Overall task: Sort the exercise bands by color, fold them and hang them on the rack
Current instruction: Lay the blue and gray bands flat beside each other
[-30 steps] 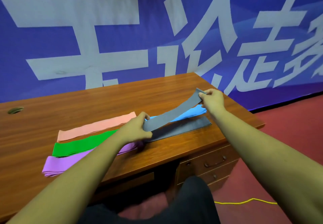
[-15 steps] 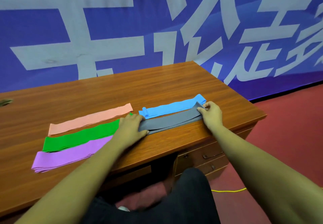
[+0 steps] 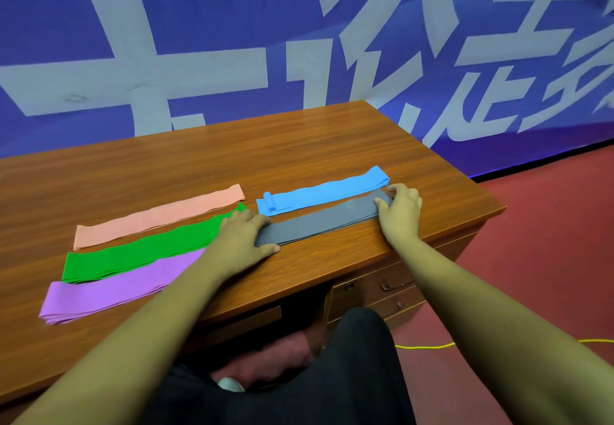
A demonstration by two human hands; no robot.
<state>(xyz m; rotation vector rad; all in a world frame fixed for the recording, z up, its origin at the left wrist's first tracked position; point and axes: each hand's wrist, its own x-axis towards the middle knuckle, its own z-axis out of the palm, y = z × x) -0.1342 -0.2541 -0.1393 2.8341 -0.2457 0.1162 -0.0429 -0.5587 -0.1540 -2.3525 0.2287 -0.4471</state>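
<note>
Two hands work one grey band (image 3: 325, 222) at centre frame. The left hand (image 3: 241, 242) lies flat, pinning its left end, while the right hand (image 3: 400, 212) pinches the right end (probably squaring the layers), just below the blue band (image 3: 319, 194).

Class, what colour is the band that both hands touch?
The band is grey, seen best in the head view.

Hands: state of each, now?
Left hand: open, pressing flat on the left end of the gray band.
Right hand: curled fingers pinch its right end.
</note>
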